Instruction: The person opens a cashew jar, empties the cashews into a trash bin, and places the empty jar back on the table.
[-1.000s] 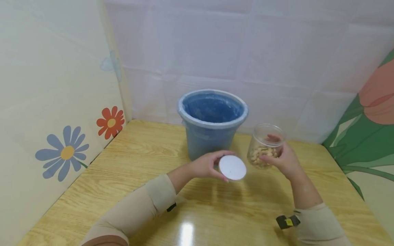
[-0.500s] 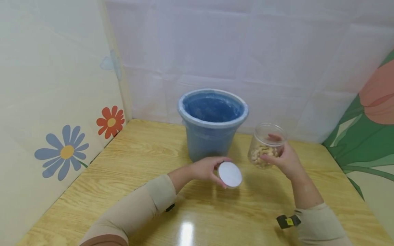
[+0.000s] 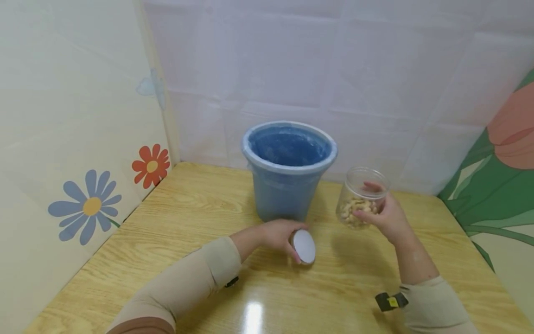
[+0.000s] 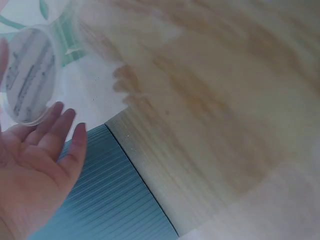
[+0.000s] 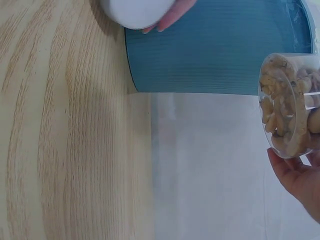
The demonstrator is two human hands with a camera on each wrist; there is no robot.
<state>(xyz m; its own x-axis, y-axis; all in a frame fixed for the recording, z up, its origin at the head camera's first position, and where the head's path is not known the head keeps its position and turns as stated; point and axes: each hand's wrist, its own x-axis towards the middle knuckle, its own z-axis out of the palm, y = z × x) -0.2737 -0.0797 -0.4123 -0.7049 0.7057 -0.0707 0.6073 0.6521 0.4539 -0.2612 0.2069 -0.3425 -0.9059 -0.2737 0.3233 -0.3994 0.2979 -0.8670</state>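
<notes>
In the head view my left hand (image 3: pixel 280 237) holds a round white lid (image 3: pixel 304 247) by its edge, thumb below and fingers above, low in front of the bucket. The lid is tilted, its plain white face turned right. A patterned face of the lid (image 4: pixel 31 75) shows in the left wrist view, with several fingers extended beside it. My right hand (image 3: pixel 385 218) grips a clear plastic jar (image 3: pixel 353 185) from its right side. The jar is uncovered, tilted slightly and raised over the table. Pale, cashew-like nuts (image 5: pixel 282 117) fill its lower part.
A blue bucket (image 3: pixel 285 195) stands upright at the back of the wood-grain table (image 3: pixel 200 204), just behind my left hand. White sheeting (image 3: pixel 258 55) hangs behind it. Flower-printed panels (image 3: pixel 89 116) border the table on both sides.
My left hand has moved down and slightly left with the lid, turning its white face further to the right. The right hand and the jar have stayed almost still.
</notes>
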